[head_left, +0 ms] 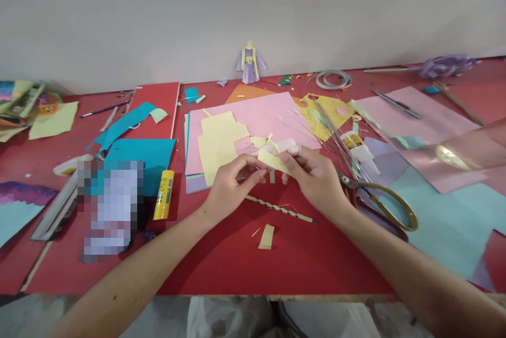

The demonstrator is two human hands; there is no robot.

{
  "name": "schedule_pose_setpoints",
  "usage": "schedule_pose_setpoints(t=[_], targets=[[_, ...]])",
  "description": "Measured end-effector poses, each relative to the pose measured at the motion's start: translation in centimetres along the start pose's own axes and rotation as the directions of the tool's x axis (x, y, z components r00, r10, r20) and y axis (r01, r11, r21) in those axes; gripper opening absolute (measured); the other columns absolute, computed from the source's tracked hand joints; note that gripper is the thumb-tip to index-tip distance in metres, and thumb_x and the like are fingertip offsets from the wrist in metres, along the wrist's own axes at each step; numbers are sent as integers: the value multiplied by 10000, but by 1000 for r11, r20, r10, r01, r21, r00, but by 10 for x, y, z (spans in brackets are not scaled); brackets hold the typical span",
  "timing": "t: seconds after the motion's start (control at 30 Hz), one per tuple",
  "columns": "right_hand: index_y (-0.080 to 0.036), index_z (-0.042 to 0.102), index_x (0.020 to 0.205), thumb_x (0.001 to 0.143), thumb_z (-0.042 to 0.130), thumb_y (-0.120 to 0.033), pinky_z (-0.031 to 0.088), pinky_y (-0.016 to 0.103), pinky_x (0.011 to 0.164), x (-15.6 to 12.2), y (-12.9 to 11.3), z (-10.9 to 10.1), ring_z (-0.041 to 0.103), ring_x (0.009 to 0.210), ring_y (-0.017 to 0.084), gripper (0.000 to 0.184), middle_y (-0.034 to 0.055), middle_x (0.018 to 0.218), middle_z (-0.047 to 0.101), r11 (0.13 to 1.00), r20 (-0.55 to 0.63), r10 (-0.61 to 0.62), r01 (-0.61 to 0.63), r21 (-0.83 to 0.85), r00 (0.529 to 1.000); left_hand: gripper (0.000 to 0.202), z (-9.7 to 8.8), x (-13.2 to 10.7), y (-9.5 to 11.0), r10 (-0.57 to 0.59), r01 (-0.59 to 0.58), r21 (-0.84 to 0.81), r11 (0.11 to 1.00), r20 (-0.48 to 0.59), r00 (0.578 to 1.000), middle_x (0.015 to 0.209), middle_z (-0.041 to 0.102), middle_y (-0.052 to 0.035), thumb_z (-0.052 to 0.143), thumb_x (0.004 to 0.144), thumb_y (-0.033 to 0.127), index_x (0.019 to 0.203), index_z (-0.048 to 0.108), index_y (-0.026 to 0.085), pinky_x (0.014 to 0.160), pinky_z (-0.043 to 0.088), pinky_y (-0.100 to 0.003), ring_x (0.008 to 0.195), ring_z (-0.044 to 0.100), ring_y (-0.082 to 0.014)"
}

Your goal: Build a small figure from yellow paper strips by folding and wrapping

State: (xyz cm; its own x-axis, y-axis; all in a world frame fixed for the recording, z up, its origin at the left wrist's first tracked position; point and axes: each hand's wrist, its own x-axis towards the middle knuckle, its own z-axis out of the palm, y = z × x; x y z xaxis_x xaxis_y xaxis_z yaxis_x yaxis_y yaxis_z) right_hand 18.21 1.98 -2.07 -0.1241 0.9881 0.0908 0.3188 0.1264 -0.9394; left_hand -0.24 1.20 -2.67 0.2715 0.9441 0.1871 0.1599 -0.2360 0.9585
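Note:
Both of my hands meet over the middle of the red table [237, 259], pinching a small pale yellow paper piece [272, 159]. My left hand [231, 186] grips its left end with closed fingers. My right hand [314, 177] holds its right side, thumb and forefinger pressed together. Just behind the hands lie a pink sheet [261, 116] and a cut yellow sheet [219, 140]. A striped pencil [279, 208] lies under my hands, and a yellow paper scrap [266, 236] rests nearer to me.
Scissors [379, 201] and a glue bottle [356, 146] lie right of my right hand. A yellow glue stick [164, 194] and blue sheets [146, 156] sit to the left. A small paper figure [250, 64] stands by the wall. Pink and light blue sheets [446, 222] cover the right side.

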Motion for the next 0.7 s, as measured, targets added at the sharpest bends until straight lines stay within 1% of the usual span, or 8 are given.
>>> schedule_pose_setpoints(t=[0.23,0.33,0.53,0.6,0.7], targets=[[-221,564,741,893,565,-439,407,258,544,1,-6,-5,512,473,111,266,-46,496,520,1000,-183,10,-5,29,983,80,0,0,3,28,-28,16,999,-13,1000,864,652,-32,598,881,241,916,602,170,737,569,-236,731,665,-110],[-220,580,769,874,591,-445,407,258,539,1,-6,-5,513,465,114,248,-46,496,533,999,-175,8,-1,40,984,73,0,0,2,50,-49,28,998,-24,998,847,649,-21,605,877,230,919,603,171,743,564,-222,727,662,-101],[-201,575,735,878,587,-436,381,251,525,-3,-3,-1,498,460,104,275,-46,486,529,999,-104,-7,3,-43,995,73,1,-1,2,59,-57,64,996,-30,998,885,669,-32,611,876,242,909,605,177,731,573,-228,714,669,-105],[-203,577,741,882,586,-424,388,248,530,-3,-4,-1,500,459,100,263,-49,487,530,999,-109,-10,7,-32,994,70,0,-1,2,58,-56,52,997,-35,998,900,672,-31,609,878,240,907,605,177,727,573,-220,716,675,-103],[-212,586,769,879,588,-433,410,257,538,-3,-5,-2,518,460,108,247,-48,492,533,999,-150,-3,8,34,989,74,0,-1,3,53,-51,39,998,-48,997,940,677,-41,597,887,241,918,610,175,735,578,-227,743,683,-108]])
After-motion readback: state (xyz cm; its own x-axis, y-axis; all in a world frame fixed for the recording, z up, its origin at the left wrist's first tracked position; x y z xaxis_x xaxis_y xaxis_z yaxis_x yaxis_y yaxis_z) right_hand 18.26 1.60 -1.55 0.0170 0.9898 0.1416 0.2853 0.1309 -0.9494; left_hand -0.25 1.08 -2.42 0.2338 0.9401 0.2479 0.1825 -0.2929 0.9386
